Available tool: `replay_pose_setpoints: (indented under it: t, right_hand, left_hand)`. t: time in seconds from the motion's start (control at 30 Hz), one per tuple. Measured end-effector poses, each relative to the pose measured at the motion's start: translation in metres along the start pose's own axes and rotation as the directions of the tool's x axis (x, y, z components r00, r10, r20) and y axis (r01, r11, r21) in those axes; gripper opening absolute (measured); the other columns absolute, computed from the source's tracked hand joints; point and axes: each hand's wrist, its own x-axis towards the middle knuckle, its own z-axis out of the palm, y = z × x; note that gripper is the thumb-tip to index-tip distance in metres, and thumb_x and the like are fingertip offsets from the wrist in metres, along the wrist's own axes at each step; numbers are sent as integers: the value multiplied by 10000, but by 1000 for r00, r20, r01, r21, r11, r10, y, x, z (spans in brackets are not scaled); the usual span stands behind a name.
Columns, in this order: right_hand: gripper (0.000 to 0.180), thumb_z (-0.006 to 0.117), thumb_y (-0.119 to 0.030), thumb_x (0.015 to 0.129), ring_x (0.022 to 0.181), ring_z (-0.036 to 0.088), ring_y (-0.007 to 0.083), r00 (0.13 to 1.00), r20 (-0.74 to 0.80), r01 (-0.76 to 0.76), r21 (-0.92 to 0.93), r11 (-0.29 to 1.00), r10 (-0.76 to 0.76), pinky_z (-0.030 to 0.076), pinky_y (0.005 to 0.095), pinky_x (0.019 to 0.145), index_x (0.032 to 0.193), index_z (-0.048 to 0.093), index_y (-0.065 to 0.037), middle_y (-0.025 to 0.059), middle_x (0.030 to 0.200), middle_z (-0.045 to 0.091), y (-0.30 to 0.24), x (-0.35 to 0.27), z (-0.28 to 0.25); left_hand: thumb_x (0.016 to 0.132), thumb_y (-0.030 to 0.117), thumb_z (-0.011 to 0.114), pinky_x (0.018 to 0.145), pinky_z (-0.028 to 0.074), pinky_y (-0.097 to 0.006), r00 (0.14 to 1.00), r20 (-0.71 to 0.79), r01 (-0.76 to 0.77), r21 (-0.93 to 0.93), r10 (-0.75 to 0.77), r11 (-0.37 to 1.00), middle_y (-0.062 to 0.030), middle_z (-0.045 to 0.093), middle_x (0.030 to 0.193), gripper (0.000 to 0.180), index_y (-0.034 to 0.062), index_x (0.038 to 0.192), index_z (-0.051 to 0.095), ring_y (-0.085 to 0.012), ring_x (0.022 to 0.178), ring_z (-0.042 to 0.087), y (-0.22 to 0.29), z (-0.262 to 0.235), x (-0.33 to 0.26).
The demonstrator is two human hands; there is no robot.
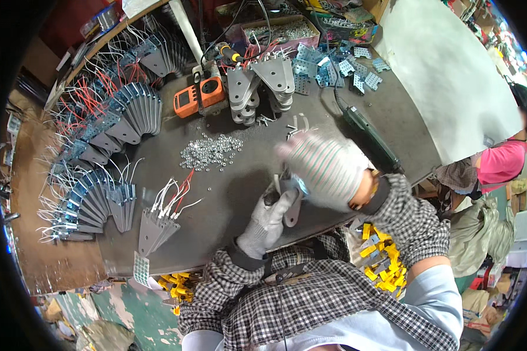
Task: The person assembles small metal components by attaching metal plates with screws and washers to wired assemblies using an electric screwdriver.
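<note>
My left hand [263, 223], in a grey glove, is closed on a flat grey metal plate [292, 214] with a rounded, holed end, near the table's front edge. Just right of it and partly over the plate is my right hand [329, 168], in a striped pale glove. Motion smears this hand, so its fingers cannot be made out. A small bluish part shows between the hands, mostly hidden. Beyond them lies a heap of small metal nuts [209, 152]. A few plates with white and red wires [153, 233] lie left of my left hand.
Rows of wired plates [140, 108] fan out at the left. Farther back are an orange meter [199, 96], stacked grey plates [275, 79] and blue perforated pieces [334, 67]. A black corded tool [369, 137] lies right. Yellow parts [383, 260] sit below the front edge. A person [503, 161] is at far right.
</note>
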Motion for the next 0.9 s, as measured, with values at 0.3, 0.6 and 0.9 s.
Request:
replay_pose_setpoints:
  t: [0.3,0.6,0.9]
  right_hand:
    - [91,585,-64,796,796,672,329,955,130,-248,-148,957,268,543,432,696,868,641,-65,138,804,674,83,28,94]
    - [87,563,-45,787,748,672,344,961,260,-43,-191,981,93,546,427,638,819,644,-49,150,743,659,83,40,96]
    - [143,672,-122,721,880,644,319,972,199,-115,-47,992,122,517,427,777,858,669,-79,112,864,657,95,36,70]
  left_hand:
    - [947,205,531,999,482,-461,998,-51,-54,-550,31,833,-190,489,1367,499,-6,1383,407,-344,1240,510,-23,-50,-18]
    - [947,62,470,993,497,-396,1000,-20,-10,-718,-6,696,-188,534,1290,413,-49,1340,413,-296,1175,556,-3,-43,-21]
    - [983,251,551,777,549,-305,993,-118,-70,-604,-2,794,-119,593,1154,368,17,1261,490,-192,978,601,10,-46,-25]
